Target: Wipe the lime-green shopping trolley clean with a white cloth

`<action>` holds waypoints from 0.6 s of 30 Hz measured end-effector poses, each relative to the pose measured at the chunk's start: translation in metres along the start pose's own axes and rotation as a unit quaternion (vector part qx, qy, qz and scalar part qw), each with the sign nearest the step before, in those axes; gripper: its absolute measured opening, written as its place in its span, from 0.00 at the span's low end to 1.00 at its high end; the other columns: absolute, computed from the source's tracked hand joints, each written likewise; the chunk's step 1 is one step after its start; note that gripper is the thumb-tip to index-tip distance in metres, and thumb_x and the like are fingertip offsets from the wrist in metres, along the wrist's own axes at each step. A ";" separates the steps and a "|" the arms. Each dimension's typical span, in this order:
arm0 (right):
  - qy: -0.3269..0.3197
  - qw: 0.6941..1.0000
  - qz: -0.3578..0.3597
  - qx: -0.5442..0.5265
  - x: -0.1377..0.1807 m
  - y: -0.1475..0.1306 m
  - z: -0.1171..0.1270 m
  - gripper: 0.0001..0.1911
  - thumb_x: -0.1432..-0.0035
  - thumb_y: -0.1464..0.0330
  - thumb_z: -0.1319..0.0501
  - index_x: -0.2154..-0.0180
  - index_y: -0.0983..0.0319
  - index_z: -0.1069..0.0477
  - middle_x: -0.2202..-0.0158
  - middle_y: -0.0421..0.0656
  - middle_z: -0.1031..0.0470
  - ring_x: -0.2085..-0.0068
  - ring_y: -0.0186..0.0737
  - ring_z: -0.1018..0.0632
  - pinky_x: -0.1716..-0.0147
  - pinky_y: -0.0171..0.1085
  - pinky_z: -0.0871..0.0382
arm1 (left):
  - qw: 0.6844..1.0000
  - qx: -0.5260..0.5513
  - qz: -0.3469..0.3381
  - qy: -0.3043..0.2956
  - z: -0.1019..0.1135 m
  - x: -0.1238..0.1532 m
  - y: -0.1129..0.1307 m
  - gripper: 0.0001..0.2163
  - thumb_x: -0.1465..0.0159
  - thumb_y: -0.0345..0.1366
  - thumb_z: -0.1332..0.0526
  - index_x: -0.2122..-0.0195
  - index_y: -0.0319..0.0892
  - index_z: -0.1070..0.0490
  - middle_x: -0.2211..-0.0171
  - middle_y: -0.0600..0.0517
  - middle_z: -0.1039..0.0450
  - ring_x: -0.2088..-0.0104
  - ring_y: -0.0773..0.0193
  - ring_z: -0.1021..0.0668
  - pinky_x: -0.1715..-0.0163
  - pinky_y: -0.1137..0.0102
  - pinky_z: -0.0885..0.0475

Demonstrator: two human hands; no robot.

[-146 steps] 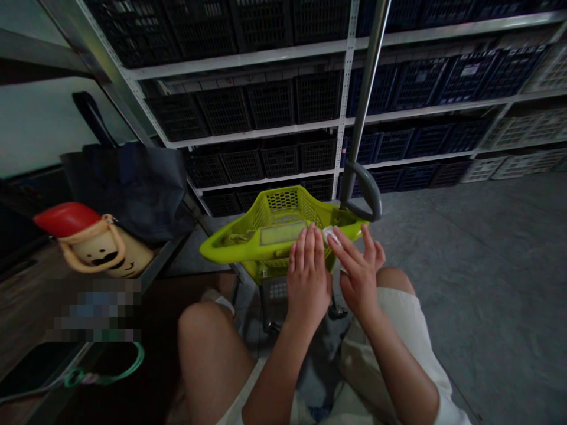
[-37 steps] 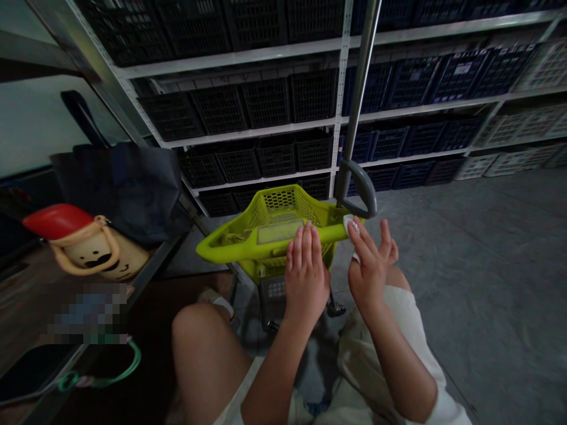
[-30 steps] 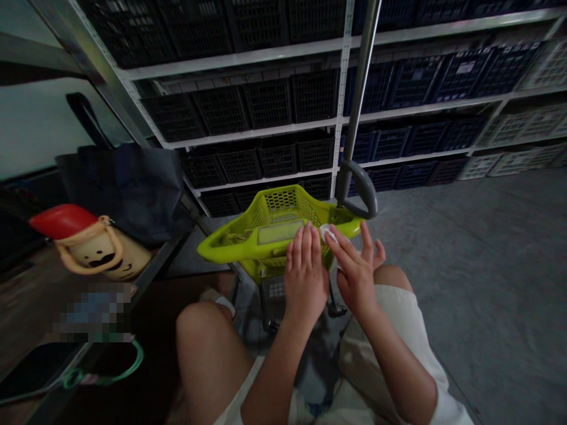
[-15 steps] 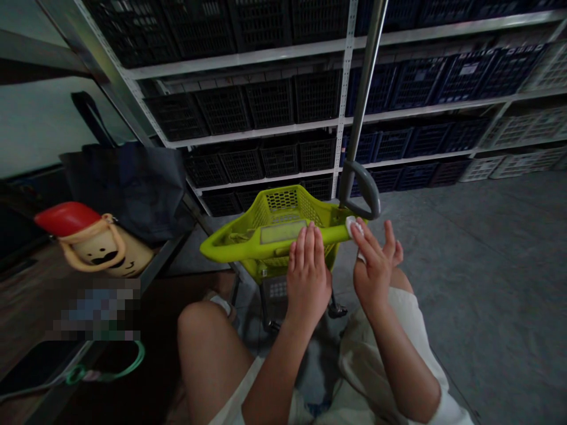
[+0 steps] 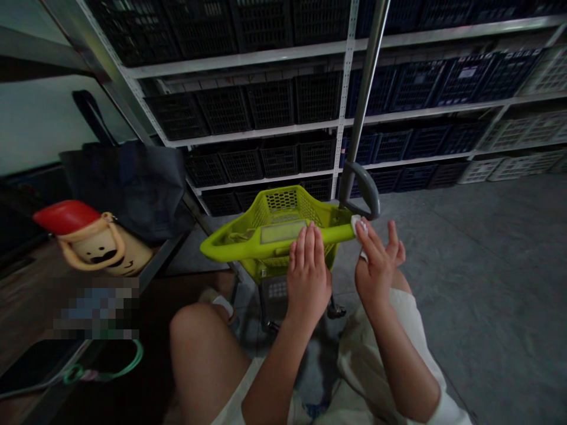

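Note:
A small lime-green shopping cart (image 5: 283, 203) stands in front of my knees, its handlebar (image 5: 332, 235) facing me. My left hand (image 5: 309, 265) lies over the middle of that bar, fingers side by side and curled onto its top; the thumb is hidden. At the bar's right end my right hand (image 5: 376, 260) pinches a crumpled white tissue (image 5: 358, 225) against the green plastic. Its outer fingers stick out, spread apart. A bit of the white also shows below, near the palm. A grey looped grip (image 5: 368, 189) on a metal pole (image 5: 367, 82) rises just behind the tissue.
Shelves (image 5: 283, 131) of black, blue and pale crates run across the back. On the left, a table edge (image 5: 155, 260) carries a red-capped cartoon-faced container (image 5: 104, 245), a dark tote bag (image 5: 137, 183) and a green cord (image 5: 133, 360). Grey floor (image 5: 487, 265) lies to the right.
My right hand and the tissue have slid slightly right, to the very end of the handlebar. My left hand stays in place. My left knee has shifted a little left.

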State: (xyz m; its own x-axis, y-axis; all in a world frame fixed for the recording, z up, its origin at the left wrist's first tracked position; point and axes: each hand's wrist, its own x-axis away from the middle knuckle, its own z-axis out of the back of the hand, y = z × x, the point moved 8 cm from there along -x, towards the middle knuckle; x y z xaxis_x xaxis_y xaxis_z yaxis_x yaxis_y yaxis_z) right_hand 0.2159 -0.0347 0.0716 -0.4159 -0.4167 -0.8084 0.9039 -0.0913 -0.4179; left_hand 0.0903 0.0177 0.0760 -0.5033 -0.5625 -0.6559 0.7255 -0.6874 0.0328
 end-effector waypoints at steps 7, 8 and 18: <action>-0.097 0.990 0.104 -0.012 0.009 -0.035 -0.013 0.39 0.49 0.80 0.50 0.37 0.51 0.35 0.36 0.36 0.30 0.27 0.48 0.53 0.34 0.56 0.58 | 1.000 -0.002 0.000 0.009 0.001 0.000 0.000 0.33 0.35 0.30 0.46 0.29 0.31 0.55 0.28 0.39 0.50 0.28 0.52 0.46 0.31 0.54 0.45; -0.080 0.993 0.083 -0.007 0.006 -0.027 -0.010 0.39 0.49 0.81 0.51 0.38 0.51 0.34 0.37 0.37 0.29 0.27 0.49 0.52 0.34 0.57 0.58 | 1.000 -0.002 -0.001 0.007 0.001 0.000 0.000 0.34 0.35 0.30 0.46 0.29 0.31 0.55 0.28 0.39 0.50 0.28 0.52 0.46 0.31 0.54 0.45; -0.099 0.989 0.105 -0.022 0.014 -0.040 -0.016 0.39 0.49 0.80 0.50 0.36 0.52 0.37 0.35 0.38 0.31 0.27 0.49 0.53 0.34 0.56 0.57 | 1.000 -0.002 0.004 0.016 0.001 0.000 0.000 0.33 0.35 0.29 0.48 0.29 0.32 0.55 0.28 0.40 0.49 0.28 0.53 0.47 0.31 0.55 0.44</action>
State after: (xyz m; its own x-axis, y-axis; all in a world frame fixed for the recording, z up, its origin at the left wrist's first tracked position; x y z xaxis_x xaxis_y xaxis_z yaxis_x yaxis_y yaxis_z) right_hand 0.1723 -0.0226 0.0707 -0.1886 -0.5912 -0.7841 0.9610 0.0533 -0.2713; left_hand 0.0893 0.0174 0.0769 -0.4813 -0.5533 -0.6799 0.7321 -0.6803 0.0354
